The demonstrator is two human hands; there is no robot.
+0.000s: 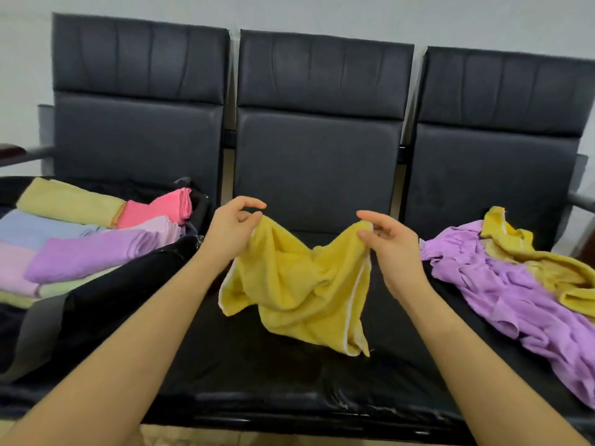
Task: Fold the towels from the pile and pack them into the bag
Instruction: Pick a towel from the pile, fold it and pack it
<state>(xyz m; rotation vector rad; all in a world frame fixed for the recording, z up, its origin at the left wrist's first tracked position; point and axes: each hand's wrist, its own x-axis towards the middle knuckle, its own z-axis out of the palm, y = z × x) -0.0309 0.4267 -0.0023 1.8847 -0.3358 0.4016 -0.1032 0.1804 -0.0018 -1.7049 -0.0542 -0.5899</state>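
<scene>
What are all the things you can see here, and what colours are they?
Held towel: one, yellow with white edging, hanging crumpled over the middle seat, pinched at two top corners.
Unfolded pile: one purple towel and one yellow towel lying on top of it, on the right seat.
Bag: one, black, open, on the left seat.
Folded towels: several inside the bag; yellow, pink, blue, purple, pale pink and pale green show.
Chairs: three joined, dark padded, against a pale wall.
Left hand: one, bare, gripping the held towel's left corner.
Right hand: one, bare, gripping its right corner.
</scene>
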